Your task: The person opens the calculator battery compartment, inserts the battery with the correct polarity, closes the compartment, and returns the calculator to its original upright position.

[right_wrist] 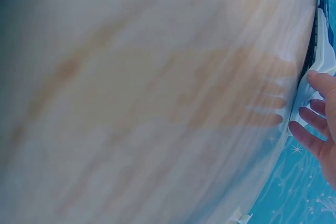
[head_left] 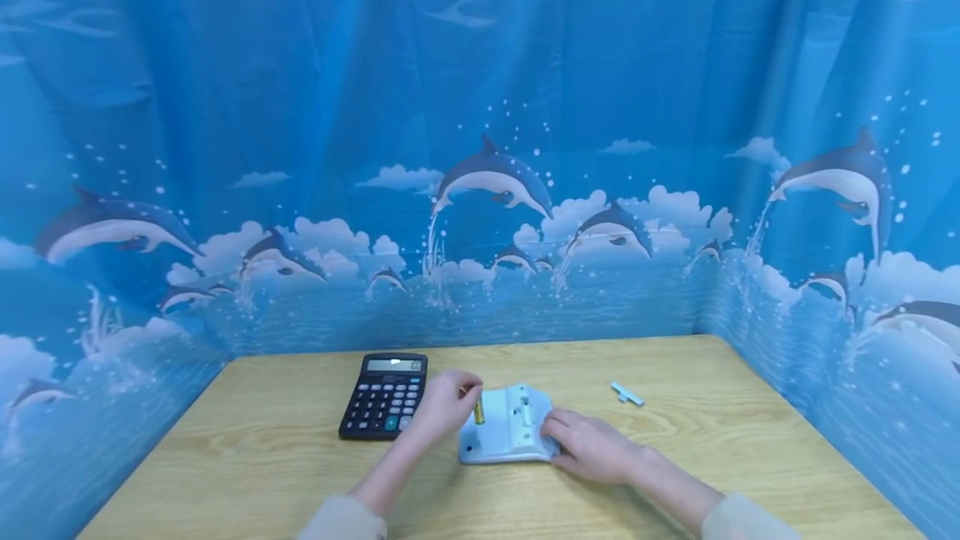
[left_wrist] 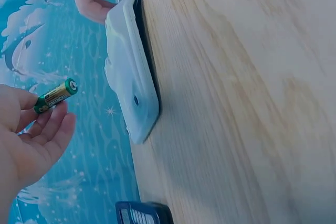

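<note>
My left hand (head_left: 447, 400) pinches a small green and gold battery (left_wrist: 56, 95) between thumb and fingertips, above the left part of a white device. This white device (head_left: 491, 427) lies face down on the table, its open battery compartment (head_left: 527, 413) facing up. At its right edge, my right hand (head_left: 596, 444) holds it, fingers over the top and thumb at the near corner. In the right wrist view, the thumb (right_wrist: 319, 80) meets the device's rim. A small white battery cover (head_left: 627, 394) lies apart, to the right.
A black calculator (head_left: 384, 397) lies face up left of the white device, close by my left hand. The wooden table (head_left: 262, 457) is bordered at the back and sides by a blue dolphin-print curtain (head_left: 360, 148).
</note>
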`<state>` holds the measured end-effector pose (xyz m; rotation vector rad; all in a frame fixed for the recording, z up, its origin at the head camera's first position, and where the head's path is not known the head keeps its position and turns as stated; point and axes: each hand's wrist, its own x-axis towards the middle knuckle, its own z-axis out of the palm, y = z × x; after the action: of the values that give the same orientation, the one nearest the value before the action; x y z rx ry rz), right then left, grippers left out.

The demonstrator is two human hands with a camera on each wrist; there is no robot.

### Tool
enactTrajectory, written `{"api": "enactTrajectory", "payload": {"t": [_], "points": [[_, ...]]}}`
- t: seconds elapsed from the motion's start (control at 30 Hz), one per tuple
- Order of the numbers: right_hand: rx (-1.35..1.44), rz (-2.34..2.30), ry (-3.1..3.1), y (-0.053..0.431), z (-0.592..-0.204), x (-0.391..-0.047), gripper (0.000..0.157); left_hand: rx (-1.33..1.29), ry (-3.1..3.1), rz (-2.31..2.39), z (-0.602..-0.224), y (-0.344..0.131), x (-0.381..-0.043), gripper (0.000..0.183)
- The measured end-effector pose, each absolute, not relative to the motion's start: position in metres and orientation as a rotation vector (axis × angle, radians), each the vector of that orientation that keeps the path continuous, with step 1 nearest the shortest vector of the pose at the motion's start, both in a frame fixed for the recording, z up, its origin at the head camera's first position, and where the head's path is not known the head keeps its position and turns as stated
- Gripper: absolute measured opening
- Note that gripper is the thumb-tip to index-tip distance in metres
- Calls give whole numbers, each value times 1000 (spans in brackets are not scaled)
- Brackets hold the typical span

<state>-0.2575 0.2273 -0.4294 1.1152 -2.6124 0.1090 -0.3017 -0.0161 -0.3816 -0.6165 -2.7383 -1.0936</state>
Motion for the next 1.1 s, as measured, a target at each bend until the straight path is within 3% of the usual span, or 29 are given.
{"api": "enactTrajectory", "payload": {"t": [0.4,1.1], "points": [[1123,104,-2603,228,-429,-257,28,-531,-2701,-1268,-384,1,-302,9],[1132,85,-2581,228,-429,-257,28,-566,-2633,-1353,-386,18,-301,14]]}}
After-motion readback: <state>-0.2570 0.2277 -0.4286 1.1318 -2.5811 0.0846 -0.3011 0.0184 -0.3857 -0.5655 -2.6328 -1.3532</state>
